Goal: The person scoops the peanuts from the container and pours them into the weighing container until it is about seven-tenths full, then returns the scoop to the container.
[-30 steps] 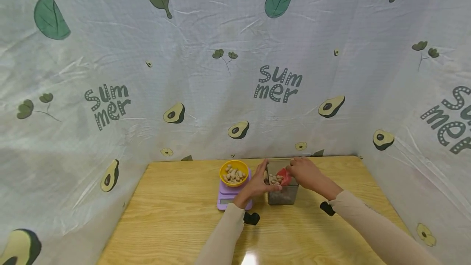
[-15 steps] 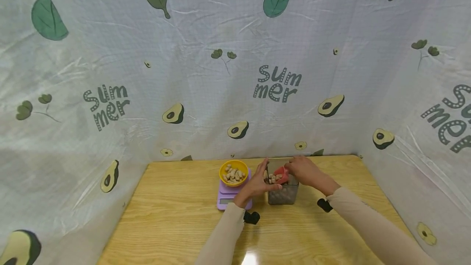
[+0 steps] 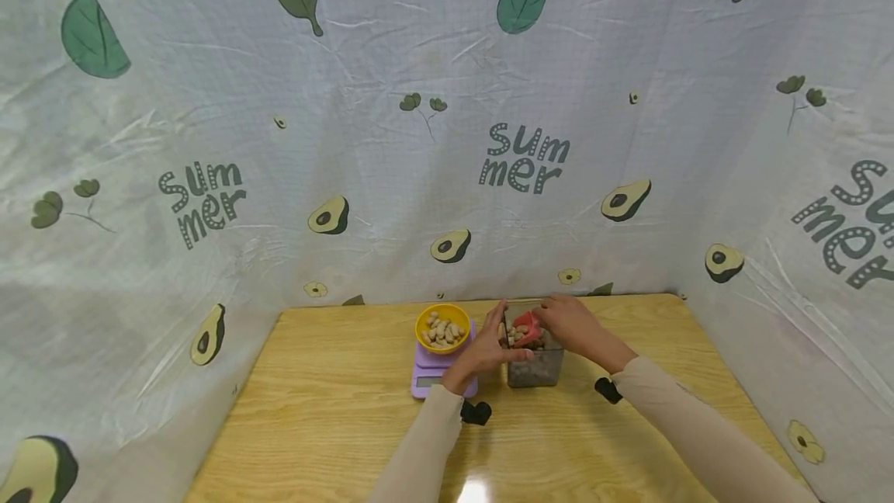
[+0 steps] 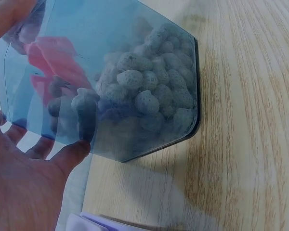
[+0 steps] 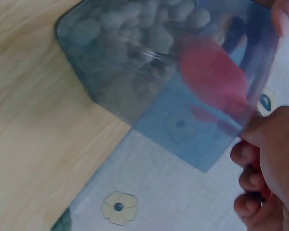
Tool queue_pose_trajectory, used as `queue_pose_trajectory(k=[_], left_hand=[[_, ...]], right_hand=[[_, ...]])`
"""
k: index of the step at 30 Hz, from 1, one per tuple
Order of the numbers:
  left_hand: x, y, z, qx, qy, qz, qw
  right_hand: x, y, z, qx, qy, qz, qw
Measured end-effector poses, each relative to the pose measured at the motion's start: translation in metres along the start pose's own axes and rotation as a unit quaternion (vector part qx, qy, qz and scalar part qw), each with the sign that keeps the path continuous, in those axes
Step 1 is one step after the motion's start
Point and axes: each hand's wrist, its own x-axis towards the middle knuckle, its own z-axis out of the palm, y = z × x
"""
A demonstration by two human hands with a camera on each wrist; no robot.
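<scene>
A clear grey plastic container [image 3: 534,372] holds unshelled peanuts [image 4: 149,91]. My left hand [image 3: 486,348] grips its left side near the rim, with the thumb along the front. My right hand [image 3: 576,330] holds a red scoop [image 3: 527,327] by its handle, over the container's right side. The scoop's head is inside the container, above the main heap, with peanuts at its mouth. In the right wrist view the scoop's head [image 5: 214,74] shows through the clear wall, and the fingers curl round the red handle.
Left of the container, a purple kitchen scale [image 3: 424,369] bears a yellow bowl [image 3: 421,330] with several peanuts in it. They stand on a wooden table [image 3: 335,410]. A white printed sheet [image 3: 377,254] hangs behind the table and along both sides.
My right hand has moved left with the scoop, whose head has risen and shifted toward the container's left side. My left hand keeps its hold on the container.
</scene>
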Motion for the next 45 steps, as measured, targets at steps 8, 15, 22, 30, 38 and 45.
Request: queue_pose_trajectory(k=[8, 15, 22, 30, 38, 45], left_hand=[[0.0, -0.002, 0.001, 0.011, 0.006, -0.005, 0.9999], [-0.002, 0.003, 0.001, -0.003, 0.007, -0.012, 0.9999], [0.001, 0.0, 0.0, 0.009, 0.006, -0.008, 0.9999], [0.002, -0.001, -0.001, 0.019, -0.001, -0.002, 0.9998], [0.001, -0.003, -0.002, 0.017, 0.002, -0.002, 0.9999], [0.001, -0.002, -0.003, 0.017, 0.001, -0.006, 0.9998]], right_hand=[[-0.006, 0.001, 0.003, 0.068, -0.037, 0.041, 0.996], [-0.004, -0.008, 0.006, 0.024, 0.009, 0.048, 0.998], [-0.006, -0.007, 0.005, 0.054, 0.014, 0.088, 0.995], [-0.006, -0.007, 0.011, 0.078, 0.031, 0.099, 0.992], [-0.016, 0.0, 0.011, 0.148, 0.02, 0.143, 0.978], [-0.027, 0.004, 0.011, 0.191, 0.036, 0.162, 0.967]])
